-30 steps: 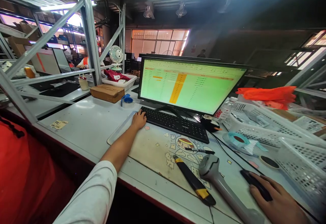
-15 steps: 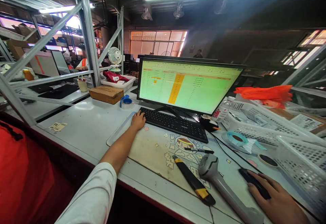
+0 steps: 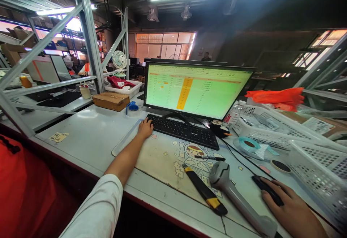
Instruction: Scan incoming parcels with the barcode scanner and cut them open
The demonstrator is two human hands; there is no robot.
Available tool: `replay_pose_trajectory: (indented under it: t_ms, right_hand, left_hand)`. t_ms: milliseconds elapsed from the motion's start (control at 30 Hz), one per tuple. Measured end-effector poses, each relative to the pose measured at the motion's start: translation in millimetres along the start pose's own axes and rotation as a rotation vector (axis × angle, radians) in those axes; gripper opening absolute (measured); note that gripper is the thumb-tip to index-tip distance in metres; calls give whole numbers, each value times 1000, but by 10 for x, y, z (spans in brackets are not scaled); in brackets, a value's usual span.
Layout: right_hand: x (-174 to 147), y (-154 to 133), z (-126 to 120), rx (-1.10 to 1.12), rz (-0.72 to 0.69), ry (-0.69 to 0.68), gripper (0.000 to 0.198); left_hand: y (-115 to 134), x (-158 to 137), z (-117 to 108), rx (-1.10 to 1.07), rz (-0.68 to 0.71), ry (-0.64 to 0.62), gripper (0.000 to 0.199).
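Two small cards [image 3: 59, 137] lie on the desk [image 3: 81, 131] at the left, with a brown box [image 3: 110, 102] and a roll of tape [image 3: 132, 109] on the far side. Next comes the left hand [image 3: 145, 128], fingers loosely spread on the left end of the keyboard [image 3: 187, 132], gripping nothing. A stray press there could enter a wrong character if the fingers rest too heavily. The monitor [image 3: 195, 90] stands beyond, showing a table too small to read.

On the mat [image 3: 159, 162], nearer, are a knife [image 3: 203, 187] and a pen [image 3: 208, 158]; whether the blade is out I cannot tell, but a careless sweep could cut skin. Right of these lies the scanner [image 3: 238, 198], its handle just beside the right hand [image 3: 294, 207], which is curled over the mouse [image 3: 268, 190]. A leftward swing might knock the mouse into the scanner; the cable [image 3: 241, 158] could snag it. At the far right, a white basket [image 3: 303, 173] limits room that way.
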State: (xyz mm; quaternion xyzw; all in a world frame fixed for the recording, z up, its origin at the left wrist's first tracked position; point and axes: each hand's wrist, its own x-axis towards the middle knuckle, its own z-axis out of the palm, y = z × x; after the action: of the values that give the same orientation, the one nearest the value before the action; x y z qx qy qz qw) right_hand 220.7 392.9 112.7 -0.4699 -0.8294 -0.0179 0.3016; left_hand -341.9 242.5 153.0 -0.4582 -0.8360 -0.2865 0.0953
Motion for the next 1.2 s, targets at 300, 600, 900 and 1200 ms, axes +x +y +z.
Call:
replay_pose_trajectory:
  t_ms: [300,600,900,1200]
  right_hand:
    - [27,279,208,-77,-28,80,71]
    - [-37,192,198,-137,-15,132,62]
    - [-77,181,202,-156,-33,167,56]
    - [-100,161,215,-167,-15,197,51]
  left_hand:
    - [13,2,-23,18,4,-7,47]
    - [-31,20,3,27,26,10,48]
    - [-74,35,32,29,48,23,48]
    - [-111,55,58,37,59,31,48]
